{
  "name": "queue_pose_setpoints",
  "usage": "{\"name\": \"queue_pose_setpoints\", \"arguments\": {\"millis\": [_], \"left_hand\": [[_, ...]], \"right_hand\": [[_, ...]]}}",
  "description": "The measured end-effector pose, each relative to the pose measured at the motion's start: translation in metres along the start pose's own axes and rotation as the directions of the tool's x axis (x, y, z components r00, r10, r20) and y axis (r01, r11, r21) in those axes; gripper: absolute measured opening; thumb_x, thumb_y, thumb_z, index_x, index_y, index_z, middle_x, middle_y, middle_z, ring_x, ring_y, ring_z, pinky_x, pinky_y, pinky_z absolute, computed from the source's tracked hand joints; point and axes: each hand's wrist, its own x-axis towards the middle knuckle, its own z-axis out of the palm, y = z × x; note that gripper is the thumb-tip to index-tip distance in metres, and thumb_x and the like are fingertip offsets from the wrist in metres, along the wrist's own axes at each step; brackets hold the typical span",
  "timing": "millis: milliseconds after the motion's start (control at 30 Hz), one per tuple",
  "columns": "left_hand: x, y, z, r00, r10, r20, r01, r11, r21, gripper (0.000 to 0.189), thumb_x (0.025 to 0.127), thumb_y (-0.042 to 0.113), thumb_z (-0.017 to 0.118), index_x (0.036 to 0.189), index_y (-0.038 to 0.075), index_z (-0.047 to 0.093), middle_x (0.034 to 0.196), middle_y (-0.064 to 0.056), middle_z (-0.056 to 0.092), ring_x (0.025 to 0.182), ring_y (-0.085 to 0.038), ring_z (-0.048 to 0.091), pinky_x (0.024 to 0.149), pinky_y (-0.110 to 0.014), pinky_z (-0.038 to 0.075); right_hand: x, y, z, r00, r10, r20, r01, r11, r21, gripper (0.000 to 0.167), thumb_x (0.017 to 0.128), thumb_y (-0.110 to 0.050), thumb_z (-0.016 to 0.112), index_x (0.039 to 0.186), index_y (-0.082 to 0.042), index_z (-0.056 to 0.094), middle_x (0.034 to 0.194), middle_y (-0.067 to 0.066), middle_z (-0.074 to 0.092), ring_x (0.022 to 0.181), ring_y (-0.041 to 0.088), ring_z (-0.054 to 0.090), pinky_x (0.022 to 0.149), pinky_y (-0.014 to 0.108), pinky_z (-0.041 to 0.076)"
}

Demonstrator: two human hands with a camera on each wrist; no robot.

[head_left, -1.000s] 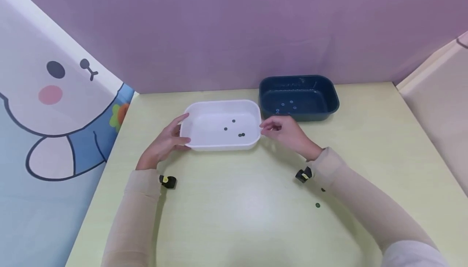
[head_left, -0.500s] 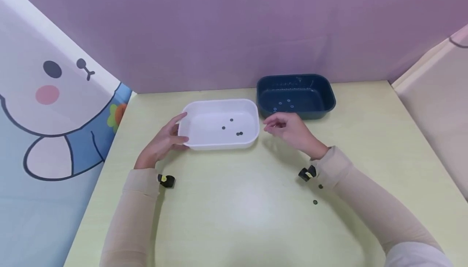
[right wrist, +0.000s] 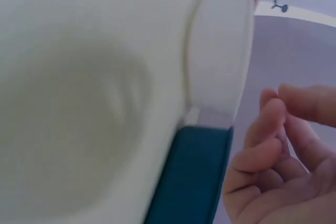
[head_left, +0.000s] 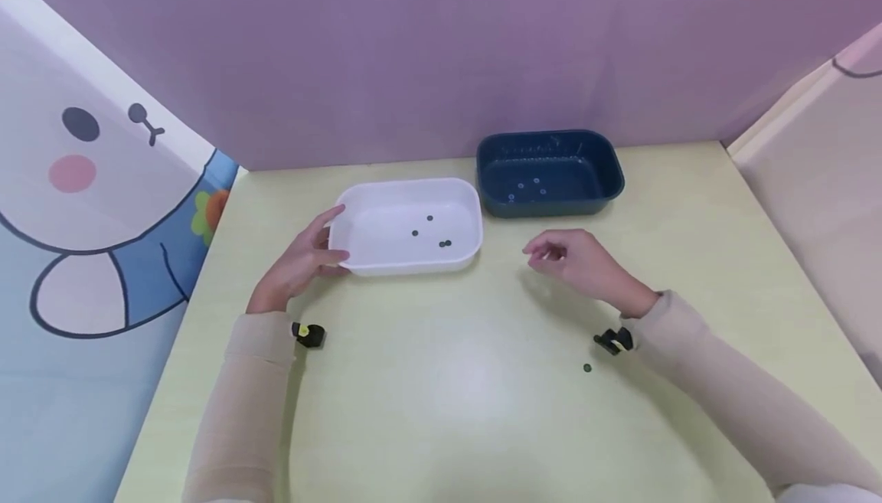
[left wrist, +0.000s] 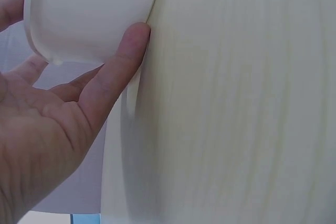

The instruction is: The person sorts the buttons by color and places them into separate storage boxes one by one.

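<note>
A white rectangular tray (head_left: pixel 372 250) sits left of a navy blue tray (head_left: pixel 565 208) in the head view. My left hand (head_left: pixel 303 262) grips the white tray's left end, thumb and fingers spread around its wall; the left wrist view shows fingertips against that wall. Several small dark green discs (head_left: pixel 415 233) lie inside the white tray, and several small ring-like discs (head_left: pixel 542 191) lie in the navy one. My right hand (head_left: pixel 575 262) is over the table in front of the navy tray, its fingers loosely curled. In the right wrist view nothing shows between thumb and fingertips.
A single small dark disc (head_left: pixel 587 368) lies on the pale table (head_left: pixel 441 380), left of my right forearm. A purple backdrop (head_left: pixel 427 59) rises behind both trays. At the left stands a panel with a cartoon animal (head_left: pixel 83 289).
My right hand has left the white tray's right edge and drawn back toward the right and nearer me. A second loose disc is now hidden by my right arm. My left hand keeps its grip.
</note>
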Motion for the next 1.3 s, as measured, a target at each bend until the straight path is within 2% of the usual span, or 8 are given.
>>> {"name": "queue_pose_setpoints", "arguments": {"millis": [100, 267, 600, 833, 1133, 1300], "left_hand": [[0.000, 0.001, -0.001, 1.000, 0.008, 0.000, -0.008, 1.000, -0.002, 0.090, 0.092, -0.004, 0.062, 0.162, 0.031, 0.018, 0.161, -0.021, 0.024, 0.128, -0.045, 0.047, 0.091, -0.049, 0.056], [-0.001, 0.001, -0.004, 1.000, 0.003, -0.002, -0.003, 1.000, -0.002, 0.089, 0.093, -0.005, 0.061, 0.162, 0.032, 0.018, 0.161, -0.020, 0.025, 0.127, -0.044, 0.048, 0.090, -0.047, 0.056], [-0.002, -0.001, -0.004, 1.000, -0.004, 0.004, 0.004, 1.000, -0.005, 0.089, 0.093, -0.002, 0.062, 0.163, 0.031, 0.017, 0.162, -0.019, 0.023, 0.126, -0.043, 0.048, 0.090, -0.046, 0.056], [-0.001, -0.002, -0.002, 1.000, -0.002, 0.009, 0.003, 1.000, -0.007, 0.090, 0.093, -0.003, 0.061, 0.163, 0.031, 0.016, 0.163, -0.018, 0.023, 0.127, -0.043, 0.048, 0.091, -0.047, 0.056], [0.002, 0.001, 0.000, 1.000, 0.006, 0.018, -0.006, 1.000, -0.008, 0.089, 0.094, -0.004, 0.060, 0.162, 0.033, 0.017, 0.162, -0.020, 0.023, 0.126, -0.043, 0.049, 0.092, -0.048, 0.055], [0.003, 0.001, 0.000, 1.000, 0.004, 0.017, -0.004, 1.000, -0.001, 0.089, 0.094, -0.005, 0.059, 0.162, 0.033, 0.017, 0.163, -0.020, 0.021, 0.128, -0.043, 0.048, 0.090, -0.046, 0.056]], "right_hand": [[-0.015, 0.008, -0.007, 0.999, 0.044, 0.032, -0.042, 0.998, -0.049, 0.016, 0.093, -0.003, 0.069, 0.108, -0.001, 0.074, 0.093, 0.004, 0.071, 0.085, 0.023, 0.060, 0.075, 0.031, 0.051], [-0.034, 0.019, -0.015, 0.995, 0.097, 0.039, -0.093, 0.992, -0.081, 0.015, 0.093, -0.003, 0.069, 0.107, -0.002, 0.074, 0.093, 0.004, 0.070, 0.086, 0.023, 0.059, 0.076, 0.031, 0.051], [-0.054, 0.030, -0.015, 0.993, 0.112, 0.033, -0.109, 0.990, -0.086, 0.011, 0.092, -0.002, 0.071, 0.102, -0.003, 0.074, 0.091, 0.003, 0.070, 0.084, 0.021, 0.061, 0.074, 0.028, 0.052], [-0.069, 0.036, -0.013, 0.991, 0.111, 0.070, -0.102, 0.988, -0.118, 0.007, 0.092, -0.003, 0.071, 0.097, -0.006, 0.074, 0.089, 0.002, 0.069, 0.084, 0.018, 0.061, 0.073, 0.028, 0.053], [-0.089, 0.046, -0.008, 0.985, 0.147, 0.088, -0.130, 0.976, -0.175, 0.011, 0.090, -0.002, 0.071, 0.090, -0.013, 0.073, 0.085, -0.004, 0.067, 0.080, 0.015, 0.059, 0.070, 0.027, 0.052], [-0.097, 0.052, -0.006, 0.988, 0.129, 0.089, -0.109, 0.974, -0.199, 0.015, 0.090, 0.000, 0.070, 0.089, -0.015, 0.072, 0.083, -0.007, 0.065, 0.079, 0.014, 0.057, 0.069, 0.026, 0.051]]}}
